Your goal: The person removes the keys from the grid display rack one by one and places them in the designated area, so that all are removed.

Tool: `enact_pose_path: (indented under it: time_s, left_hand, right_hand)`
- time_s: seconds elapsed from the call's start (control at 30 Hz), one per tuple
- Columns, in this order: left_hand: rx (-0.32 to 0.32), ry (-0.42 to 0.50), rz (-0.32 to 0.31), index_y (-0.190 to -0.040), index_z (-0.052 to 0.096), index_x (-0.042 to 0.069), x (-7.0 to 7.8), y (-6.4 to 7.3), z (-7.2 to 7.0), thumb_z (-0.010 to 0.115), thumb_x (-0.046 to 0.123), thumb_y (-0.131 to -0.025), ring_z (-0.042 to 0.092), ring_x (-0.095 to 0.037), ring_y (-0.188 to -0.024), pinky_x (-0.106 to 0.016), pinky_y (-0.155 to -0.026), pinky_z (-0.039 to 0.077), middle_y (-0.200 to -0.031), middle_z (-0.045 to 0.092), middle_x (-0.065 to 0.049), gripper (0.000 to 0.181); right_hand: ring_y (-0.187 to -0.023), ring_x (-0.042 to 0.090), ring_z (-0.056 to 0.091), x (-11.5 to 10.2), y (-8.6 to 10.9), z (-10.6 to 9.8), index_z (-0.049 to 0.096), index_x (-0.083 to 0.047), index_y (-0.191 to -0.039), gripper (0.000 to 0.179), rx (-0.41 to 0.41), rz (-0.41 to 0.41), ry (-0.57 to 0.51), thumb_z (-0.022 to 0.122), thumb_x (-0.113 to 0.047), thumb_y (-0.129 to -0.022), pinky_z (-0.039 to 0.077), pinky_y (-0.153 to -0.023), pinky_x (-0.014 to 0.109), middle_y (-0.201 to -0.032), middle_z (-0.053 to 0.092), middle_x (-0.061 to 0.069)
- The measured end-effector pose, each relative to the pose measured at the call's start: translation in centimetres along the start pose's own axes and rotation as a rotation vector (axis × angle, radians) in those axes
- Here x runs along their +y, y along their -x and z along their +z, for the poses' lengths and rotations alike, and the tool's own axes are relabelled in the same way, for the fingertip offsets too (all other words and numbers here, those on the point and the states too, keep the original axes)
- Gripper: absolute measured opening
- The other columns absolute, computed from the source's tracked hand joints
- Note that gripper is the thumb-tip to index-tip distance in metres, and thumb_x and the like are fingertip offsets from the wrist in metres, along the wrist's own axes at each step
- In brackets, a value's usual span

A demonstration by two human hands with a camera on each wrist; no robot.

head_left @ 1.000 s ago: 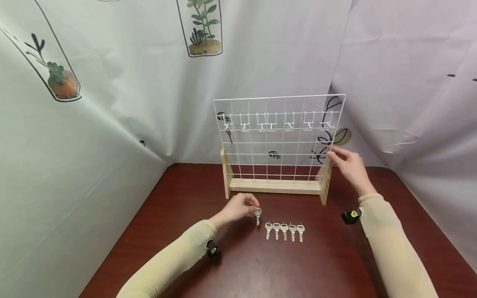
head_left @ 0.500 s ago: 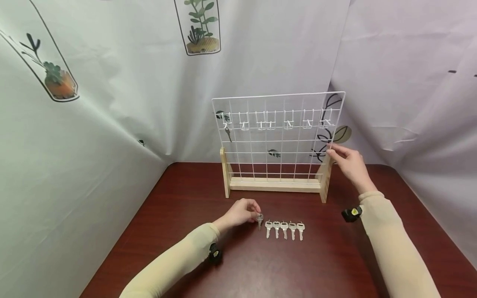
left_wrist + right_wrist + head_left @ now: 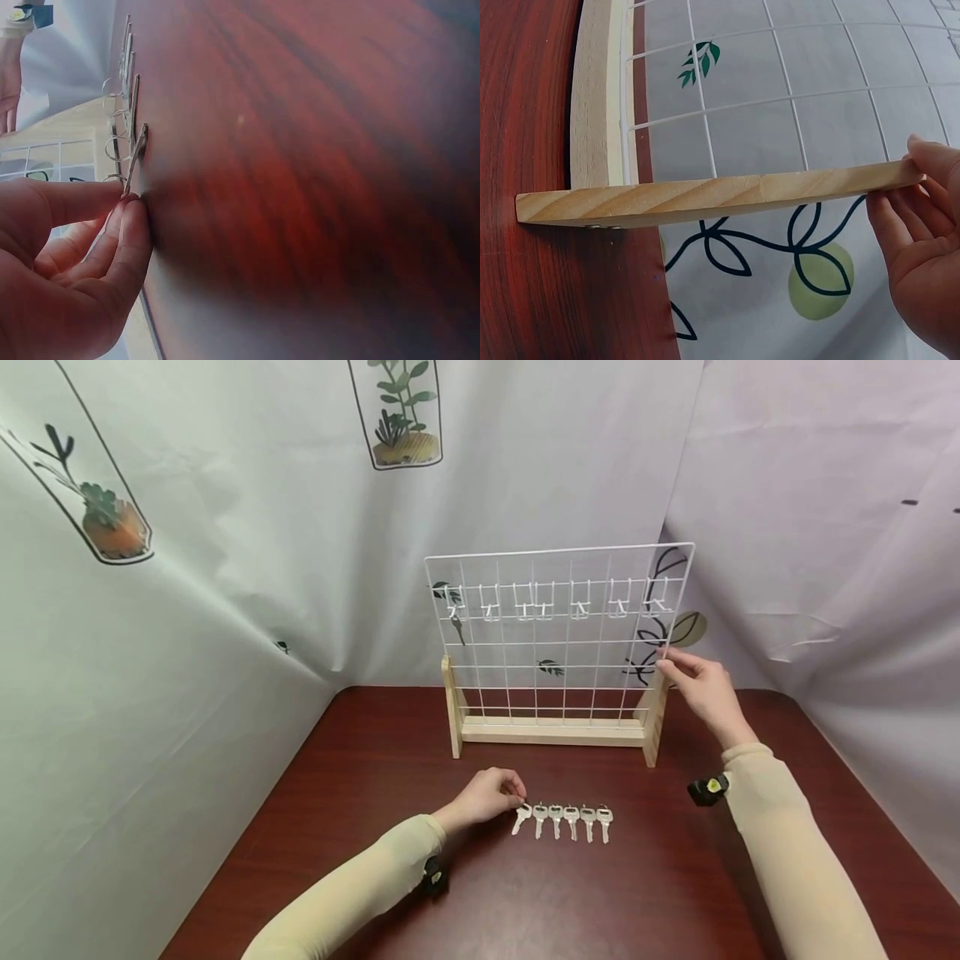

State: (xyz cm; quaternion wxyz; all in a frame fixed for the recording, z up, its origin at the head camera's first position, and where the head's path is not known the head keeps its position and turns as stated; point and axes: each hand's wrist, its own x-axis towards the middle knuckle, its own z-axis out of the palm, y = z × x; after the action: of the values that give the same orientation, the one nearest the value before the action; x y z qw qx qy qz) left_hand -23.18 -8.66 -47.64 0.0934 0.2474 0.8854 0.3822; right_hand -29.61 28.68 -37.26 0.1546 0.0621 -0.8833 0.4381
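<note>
My left hand (image 3: 491,795) pinches a silver key (image 3: 521,818) by its ring end, between thumb and fingertips. That key slants on the table at the left end of a row of several similar keys (image 3: 572,823). In the left wrist view, the pinched key (image 3: 135,161) tilts from the fingertips against the table, and small rings show on the others. My right hand (image 3: 701,689) holds the top of the right wooden upright (image 3: 727,195) of a white wire grid rack (image 3: 558,667), thumb on one side and fingers on the other.
Several white hooks (image 3: 580,610) line the upper part of the grid. One key (image 3: 458,630) hangs from the leftmost hook. The rack's wooden base (image 3: 555,732) stands on a dark red table (image 3: 600,910), with a patterned white curtain (image 3: 525,460) behind it.
My left hand has moved down and slightly right, bringing its key from upright above the table to lying slanted beside the row. My right hand stays on the upright.
</note>
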Motion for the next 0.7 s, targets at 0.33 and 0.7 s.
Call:
enact_pose_path:
  time_s: [0.33,0.7]
  left_hand:
    - [0.026,-0.041,0.055,-0.085,0.070,0.004,-0.09,0.03,0.18,0.071,0.002,-0.085,0.057,0.001,-0.067,-0.019,-0.065,0.048,-0.073,0.066,0.008,0.002]
    - [-0.011,-0.072,0.023,-0.088,0.072,0.009,0.06,-0.24,0.31,0.074,-0.001,-0.083,0.060,-0.002,-0.072,-0.020,-0.068,0.049,-0.081,0.071,-0.002,0.011]
  right_hand:
    - [-0.131,0.026,0.053,0.13,-0.04,0.11,0.059,-0.009,-0.142,0.058,0.007,-0.003,-0.013,0.059,-0.049,-0.099,0.045,-0.090,0.017,-0.140,0.059,0.010]
    - [-0.131,0.027,0.053,0.06,-0.03,0.11,0.060,-0.010,-0.141,0.062,0.009,0.007,-0.021,0.058,-0.054,-0.098,0.047,-0.097,0.032,-0.139,0.060,0.011]
